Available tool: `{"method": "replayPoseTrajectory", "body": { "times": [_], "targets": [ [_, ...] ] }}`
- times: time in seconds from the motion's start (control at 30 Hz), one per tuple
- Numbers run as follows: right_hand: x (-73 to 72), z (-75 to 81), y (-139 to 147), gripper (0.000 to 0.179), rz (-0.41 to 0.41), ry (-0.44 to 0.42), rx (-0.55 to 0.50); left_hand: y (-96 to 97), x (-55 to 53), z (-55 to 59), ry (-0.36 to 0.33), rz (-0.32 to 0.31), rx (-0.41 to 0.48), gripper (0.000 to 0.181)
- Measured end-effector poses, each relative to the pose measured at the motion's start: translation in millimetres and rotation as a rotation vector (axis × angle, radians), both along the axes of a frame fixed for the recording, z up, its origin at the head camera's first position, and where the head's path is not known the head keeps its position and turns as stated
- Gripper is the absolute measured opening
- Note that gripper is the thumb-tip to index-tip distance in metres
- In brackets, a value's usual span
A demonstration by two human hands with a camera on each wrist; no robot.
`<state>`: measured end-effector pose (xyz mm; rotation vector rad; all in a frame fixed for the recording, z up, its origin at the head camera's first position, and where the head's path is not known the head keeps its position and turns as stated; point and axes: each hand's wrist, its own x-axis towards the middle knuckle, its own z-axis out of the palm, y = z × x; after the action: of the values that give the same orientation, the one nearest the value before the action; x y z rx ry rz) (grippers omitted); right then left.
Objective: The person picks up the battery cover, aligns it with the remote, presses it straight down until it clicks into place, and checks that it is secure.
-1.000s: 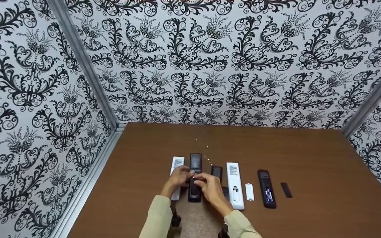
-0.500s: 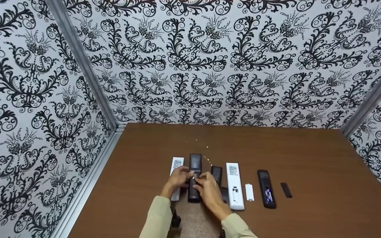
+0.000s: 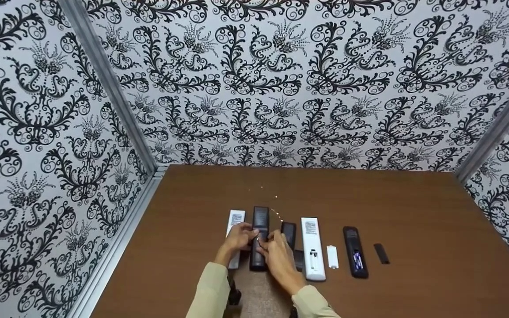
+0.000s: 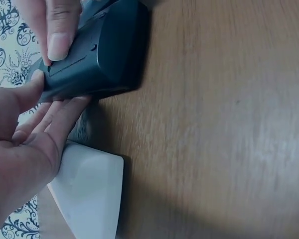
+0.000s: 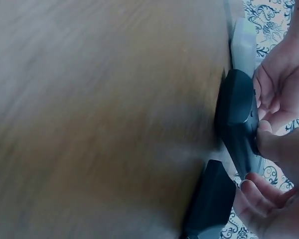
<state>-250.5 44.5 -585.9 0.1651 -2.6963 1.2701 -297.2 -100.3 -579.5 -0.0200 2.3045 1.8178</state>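
A long black remote control [image 3: 261, 216] lies back side up on the table in the head view, between both hands. My left hand [image 3: 237, 238] grips its left side. In the left wrist view the left thumb is at the remote's [image 4: 122, 45] upper edge, with the fingers at its side below. From the right, my right hand [image 3: 277, 256] holds the remote near its middle. The right thumb presses on the back of the remote [image 5: 236, 102], at the battery cover, and the other fingers are along the side. A slot shows beside a right fingertip in the left wrist view.
Left stands a white remote [image 3: 237, 217], partly under the left hand. Right are a smaller black remote [image 3: 288, 230], a black cover [image 3: 298, 259], a white remote [image 3: 310, 238] with its compartment uncovered, a white cover [image 3: 332, 257], a black remote [image 3: 352, 238] with purple batteries and its cover [image 3: 381, 254].
The right hand has shifted slightly left and its wrist has swung inward. Its fingertips stay at the middle of the black remote. The left hand keeps its grip.
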Motion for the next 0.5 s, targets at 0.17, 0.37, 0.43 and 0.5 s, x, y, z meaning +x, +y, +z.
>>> {"method": "replayPoseTrajectory", "body": {
  "times": [0.17, 0.37, 0.43, 0.5],
  "targets": [
    [4.2, -2.2, 3.6, 0.036, 0.093, 0.246, 0.293, 2.3, -0.8, 2.7, 0.012, 0.012, -0.039, 0.038],
    [10.1, -5.7, 3.6, 0.046, 0.141, 0.262, 0.319, 13.1, 0.9, 4.6, 0.079, 0.121, -0.164, 0.036],
    [11.3, -6.3, 2.6, 0.043, 0.143, 0.263, 0.31, 19.6, 0.4, 6.1, 0.123, 0.162, -0.249, 0.034],
    [12.0, -6.1, 1.7, 0.041, 0.145, 0.262, 0.298, 25.6, -0.4, 8.2, 0.168, 0.195, -0.332, 0.029]
  ]
}}
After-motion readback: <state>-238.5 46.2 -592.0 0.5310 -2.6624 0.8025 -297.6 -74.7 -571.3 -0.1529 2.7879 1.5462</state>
